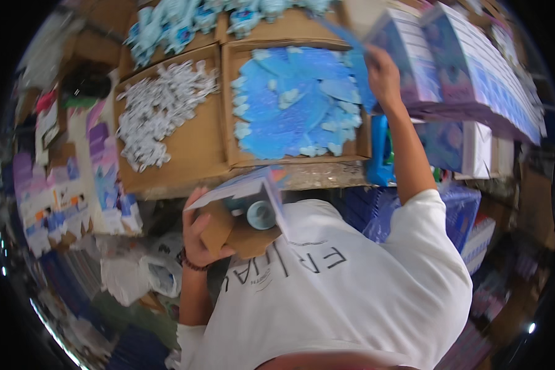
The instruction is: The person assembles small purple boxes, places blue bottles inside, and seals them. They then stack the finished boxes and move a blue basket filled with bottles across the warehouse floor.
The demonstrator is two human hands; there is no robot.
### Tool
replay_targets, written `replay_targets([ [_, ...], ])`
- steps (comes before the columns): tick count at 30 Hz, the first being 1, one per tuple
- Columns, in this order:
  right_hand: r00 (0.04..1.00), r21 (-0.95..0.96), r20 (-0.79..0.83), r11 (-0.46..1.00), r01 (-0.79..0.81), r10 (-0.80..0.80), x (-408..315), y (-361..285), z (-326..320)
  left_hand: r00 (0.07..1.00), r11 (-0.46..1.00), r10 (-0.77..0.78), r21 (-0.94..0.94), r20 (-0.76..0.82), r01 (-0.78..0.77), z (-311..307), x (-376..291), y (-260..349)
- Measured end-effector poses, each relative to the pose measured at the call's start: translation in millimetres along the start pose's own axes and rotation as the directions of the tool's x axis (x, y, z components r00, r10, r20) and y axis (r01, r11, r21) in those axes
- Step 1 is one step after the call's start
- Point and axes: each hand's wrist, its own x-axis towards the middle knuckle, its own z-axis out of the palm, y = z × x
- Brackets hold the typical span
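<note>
My left hand (199, 236) grips an open printed cardboard box (245, 243) from its side, close to my chest. The box's flaps stand apart, and a light-blue round cup-like part (261, 215) shows inside; the rest of its contents is in shadow. My right hand (383, 76) is raised at the right of the bench with its fingers closed on a thin blue piece (344, 37), which is blurred. Left of that hand, a shallow cardboard tray (300, 161) holds a pile of blue wing-shaped pieces (286, 101).
A neighbouring cardboard tray (192, 152) holds bundled white cables (162, 111). Light-blue toy figures (180, 23) lie in trays behind. Printed boxes (467, 74) stand in rows at right, beside a blue tool-like object (379, 150). Flattened printed cartons (55, 199) lie at left.
</note>
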Motion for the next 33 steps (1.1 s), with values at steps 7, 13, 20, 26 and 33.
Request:
replay_targets([
  [7,0.742,-0.229,0.638,0.971,-0.070,0.204,-71,6,45,0.993,0.899,-0.034,0.437,0.114,-0.019,-53,-14,-21],
  [13,0.702,-0.306,0.693,0.949,0.078,0.166,-60,-5,38,0.915,0.567,-0.395,0.763,-0.081,0.312,-104,13,-131],
  [20,0.929,-0.150,0.355,0.987,-0.053,0.104,-75,0,6,0.863,0.245,-0.505,0.957,-0.008,0.152,-126,21,-197],
  [26,0.803,0.531,0.019,0.675,-0.512,0.595,-79,-26,-58,0.912,0.698,-0.309,0.587,-0.269,0.410,-118,54,-127],
  [33,0.817,0.915,0.233,0.165,-0.367,0.527,-62,-127,-107,0.965,0.954,0.175,-0.211,-0.194,-0.215,-93,77,56],
])
